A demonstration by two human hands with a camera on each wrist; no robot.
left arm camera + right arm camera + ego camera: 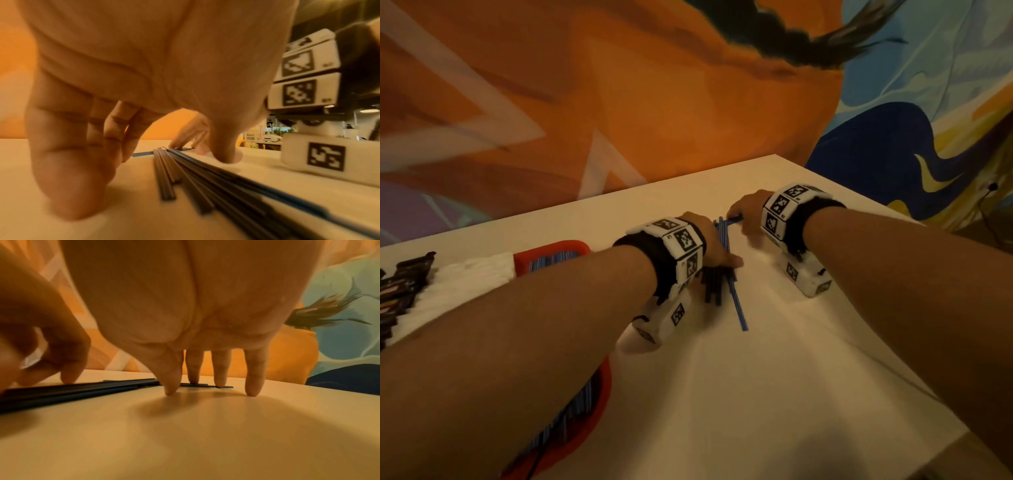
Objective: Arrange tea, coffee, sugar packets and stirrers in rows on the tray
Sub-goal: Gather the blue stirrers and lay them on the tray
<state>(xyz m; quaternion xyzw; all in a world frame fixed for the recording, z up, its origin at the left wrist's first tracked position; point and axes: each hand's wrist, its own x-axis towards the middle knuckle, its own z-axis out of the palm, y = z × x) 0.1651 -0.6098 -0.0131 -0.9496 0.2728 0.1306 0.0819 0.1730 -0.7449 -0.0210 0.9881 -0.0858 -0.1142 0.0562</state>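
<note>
A loose bundle of dark and blue stirrers [717,284] lies on the white table [791,377]. My left hand [717,250] arches over the bundle. In the left wrist view its fingers [72,162] stand on the table left of the stirrers [205,178] and its thumb [226,155] stands on the right. My right hand [743,216] is just beyond, fingers straight down. Two fingertips [193,378] press on a blue stirrer [205,385] lying crosswise at the bundle's far end. The red tray [571,246] sits at the left, partly hidden under my left forearm.
The tray holds a row of blue stirrers [551,262], white packets [472,274] and dark packets [404,291] at its far left. A painted orange and blue wall stands behind the table. The table's right edge runs close past my right wrist.
</note>
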